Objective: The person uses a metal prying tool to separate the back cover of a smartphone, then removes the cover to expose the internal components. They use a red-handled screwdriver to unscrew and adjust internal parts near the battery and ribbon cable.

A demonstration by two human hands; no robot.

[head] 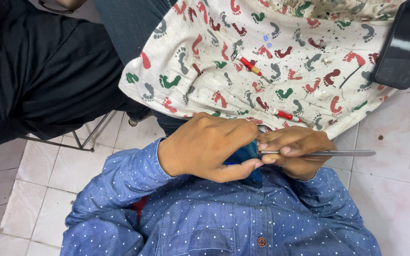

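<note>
Nearest the camera, a blue dotted shirt [224,223] fills the lower frame, and just above it both hands meet. Curled shut, the left hand [205,144] grips a small blue glossy device [243,156], most of it hidden under the fingers (its exact shape cannot be told). Touching it from the right, the right hand [297,149] pinches a thin metal tool [328,153], its long axis running left to right, one end at the device's edge and the other jutting rightward past the knuckles. Farther off lies a footprint-patterned cloth [281,52] carrying two small red-handled screwdrivers [250,64], with a dark phone [402,45] at its far right corner. White floor tiles [395,189] spread beyond.
</note>
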